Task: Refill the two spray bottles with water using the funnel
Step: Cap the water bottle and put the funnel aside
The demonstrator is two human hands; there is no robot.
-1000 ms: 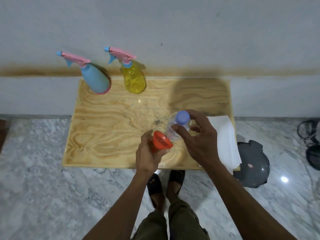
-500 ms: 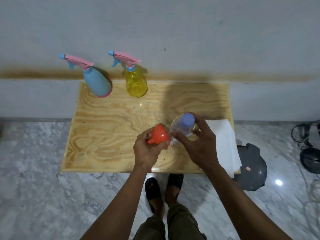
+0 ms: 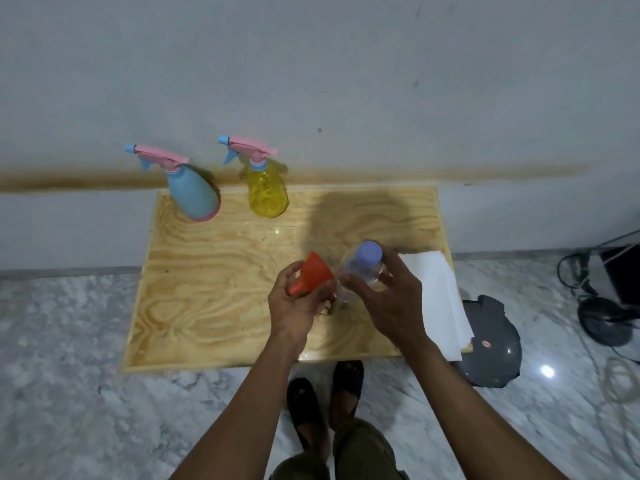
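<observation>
An orange funnel (image 3: 311,276) is gripped in my left hand (image 3: 294,308), with its spout pointing left and down. My right hand (image 3: 393,303) is wrapped around a clear water bottle (image 3: 360,271) with a blue cap, standing right beside the funnel. Both hands are over the front middle of a wooden board (image 3: 214,292). At the board's back left stand two spray bottles with pink and blue trigger heads screwed on: a light blue bottle (image 3: 194,195) and, to its right, a yellow see-through bottle (image 3: 267,195).
White paper sheets (image 3: 436,299) lie on the board's right edge. A dark grey lid (image 3: 491,348) rests on the marble floor beside them. Black cables and a device (image 3: 609,306) are at the far right. A grey wall runs behind the board. My sandalled feet (image 3: 325,400) stand at its front edge.
My left hand has turned the funnel over, from mouth facing me to spout pointing left. The view has tilted up, so everything sits lower in the frame. My right hand stays on the bottle.
</observation>
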